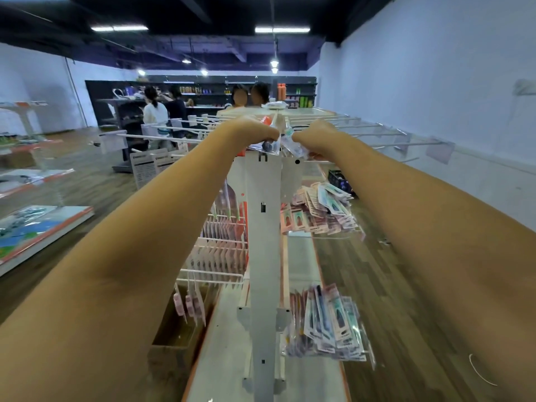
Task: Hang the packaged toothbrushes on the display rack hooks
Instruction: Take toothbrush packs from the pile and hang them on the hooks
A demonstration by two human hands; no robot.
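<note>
Fingers of left hand [255, 132] and right hand [314, 136] curled tight on clear toothbrush packs [271, 145], raised at display rack [265, 227] top edge, likely for reaching upper hooks [377, 134].

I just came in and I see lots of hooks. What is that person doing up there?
A person is stocking a shop display rack. Both arms reach out to its top, where the left hand and the right hand each grip clear packaged toothbrushes. Many long hooks at the top are bare. Lower down, hanging packs already fill some hooks on both sides. Other people stand by shelves at the back.
</note>
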